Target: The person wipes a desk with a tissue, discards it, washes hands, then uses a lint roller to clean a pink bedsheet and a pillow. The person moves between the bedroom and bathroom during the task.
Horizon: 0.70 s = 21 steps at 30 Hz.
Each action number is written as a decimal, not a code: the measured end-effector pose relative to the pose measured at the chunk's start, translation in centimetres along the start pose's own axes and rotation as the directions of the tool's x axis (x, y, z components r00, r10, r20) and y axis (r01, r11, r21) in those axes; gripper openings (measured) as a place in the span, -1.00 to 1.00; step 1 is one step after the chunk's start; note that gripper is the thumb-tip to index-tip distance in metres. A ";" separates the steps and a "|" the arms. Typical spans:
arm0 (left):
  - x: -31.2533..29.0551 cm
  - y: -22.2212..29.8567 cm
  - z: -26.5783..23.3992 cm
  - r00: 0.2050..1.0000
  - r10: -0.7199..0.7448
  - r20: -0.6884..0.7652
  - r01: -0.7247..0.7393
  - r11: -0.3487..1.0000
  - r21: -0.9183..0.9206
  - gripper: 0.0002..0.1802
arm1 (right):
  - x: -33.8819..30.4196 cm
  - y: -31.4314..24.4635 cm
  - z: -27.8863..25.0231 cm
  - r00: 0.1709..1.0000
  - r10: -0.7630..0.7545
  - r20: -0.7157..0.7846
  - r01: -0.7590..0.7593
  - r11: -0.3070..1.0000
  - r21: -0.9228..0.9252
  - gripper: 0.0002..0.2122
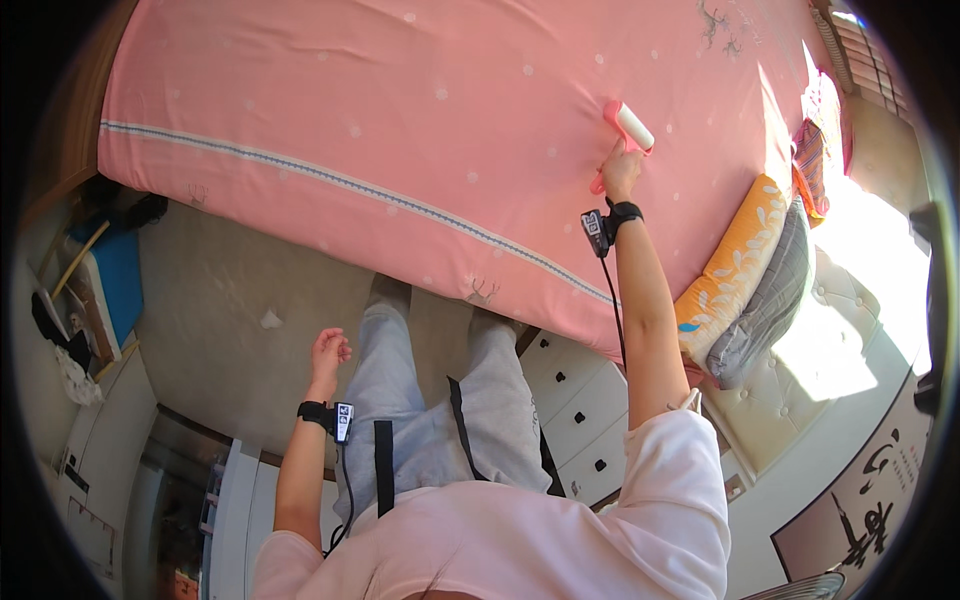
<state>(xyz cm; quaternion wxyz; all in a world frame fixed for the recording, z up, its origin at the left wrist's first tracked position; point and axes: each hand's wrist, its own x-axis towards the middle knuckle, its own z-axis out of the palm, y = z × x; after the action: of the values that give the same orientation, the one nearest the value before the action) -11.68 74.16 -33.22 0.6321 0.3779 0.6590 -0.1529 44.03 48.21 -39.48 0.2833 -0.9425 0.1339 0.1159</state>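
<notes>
My right hand (622, 170) reaches out over the bed and grips the pink handle of a lint roller (636, 127). Its white roll lies against the pink bedspread (400, 100), just beyond my fingers. The handle's end pokes out on the near left side of the hand. Low beside my left leg hangs my left hand (328, 358), away from the bed, its fingers loosely bent and slightly apart with nothing seen in them. Each wrist wears a black strap with a small cabled device.
Orange (735, 265) and grey pillows (765, 290) lean by the cream padded headboard (840, 320) at right. A white drawer cabinet (580, 420) stands beside the bed. Left, a blue-topped piece (118, 275) stands near the wall. White scrap (271, 319) lies on the floor.
</notes>
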 end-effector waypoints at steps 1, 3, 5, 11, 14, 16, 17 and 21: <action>-0.2 0.3 0.6 0.999 0.033 0.038 -0.032 0.999 -0.015 -0.84 | -3.7 1.6 -0.2 0.998 -0.052 0.040 0.051 0.999 0.017 -0.61; -0.5 1.2 2.4 0.998 0.037 0.056 -0.036 0.999 -0.007 -0.84 | -11.6 4.9 -0.5 0.985 0.051 0.166 -0.063 0.996 0.063 -0.66; -1.0 2.3 4.0 0.990 0.073 0.118 -0.069 0.997 -0.033 -0.85 | -19.2 8.4 -2.0 0.958 0.089 0.272 -0.081 0.996 -0.042 -0.66; 0.1 6.1 6.3 0.934 0.343 0.100 -0.356 0.913 0.200 -0.78 | -28.3 13.8 -10.4 0.858 -0.106 0.503 0.281 0.915 -0.288 -0.62; 1.7 8.4 5.8 0.743 0.668 0.032 -0.600 0.644 0.475 -0.60 | -23.8 11.2 -11.3 0.861 -0.150 0.486 0.323 0.900 -0.294 -0.60; 2.8 9.9 5.4 0.628 0.778 0.009 -0.641 0.512 0.572 -0.45 | -20.3 7.7 -10.3 0.734 -0.363 0.575 0.589 0.761 -0.271 -0.61; 3.3 10.5 5.0 0.607 0.794 -0.003 -0.632 0.486 0.603 -0.40 | -19.2 5.7 -9.3 0.631 -0.476 0.613 0.718 0.658 -0.227 -0.61; 5.7 11.8 3.0 0.593 0.805 0.024 -0.627 0.442 0.641 -0.33 | -19.1 -3.8 -1.9 0.526 -0.409 0.745 0.812 0.501 -0.299 -0.62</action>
<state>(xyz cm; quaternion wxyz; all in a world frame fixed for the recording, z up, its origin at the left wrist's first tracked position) -0.88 81.73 -35.79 0.3827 0.8158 0.4335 -0.0074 27.61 53.78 -30.42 0.0055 -0.8709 -0.3722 0.3209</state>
